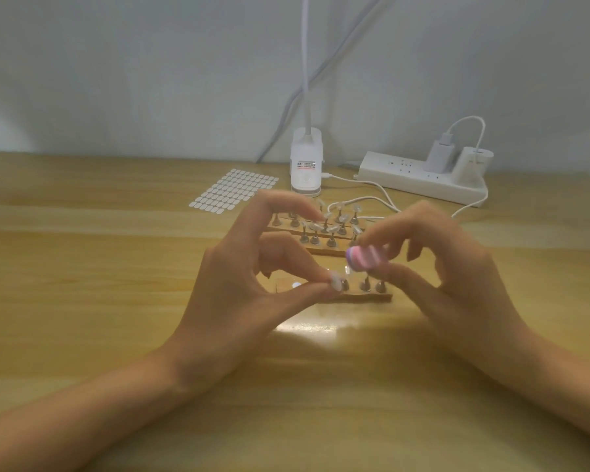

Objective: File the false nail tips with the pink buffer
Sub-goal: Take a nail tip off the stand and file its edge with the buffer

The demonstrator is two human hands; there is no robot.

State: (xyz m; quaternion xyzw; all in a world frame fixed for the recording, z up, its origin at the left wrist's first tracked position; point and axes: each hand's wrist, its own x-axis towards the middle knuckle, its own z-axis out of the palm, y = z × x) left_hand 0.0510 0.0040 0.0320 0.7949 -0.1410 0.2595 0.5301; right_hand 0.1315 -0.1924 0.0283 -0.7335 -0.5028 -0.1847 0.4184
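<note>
Nearest, above the wooden table (82,335), a false nail tip (336,285) is being pinched between the thumb and forefinger of the left hand (252,284), just over the near holder strip (368,296). Whether the tip itself or its small metal stand is being gripped cannot be told. Just to its right and slightly higher, the pink buffer (365,257) is being held in the curled fingers of the right hand (457,284). Blur is hiding whether it is touching the tip.

The tip is being judged light, thin and springy, probably slick and easily flicked away. It is best pinched low at its sides or by the stand, leaving the free edge exposed. The buffer is being judged light and slightly yielding, with a gritty face. It is best taken at its rear half, so that the front end is being left free.

The tip is showing pale, milky and oval. The buffer is showing pink and white bands with a lilac end.

Farther back, further nail tips (332,229) are being carried on stands in the farther holder strips (324,249). Beyond them a sheet of adhesive tabs (234,190), a clip lamp (306,165) and a power strip (419,180) are lying by the wall.
</note>
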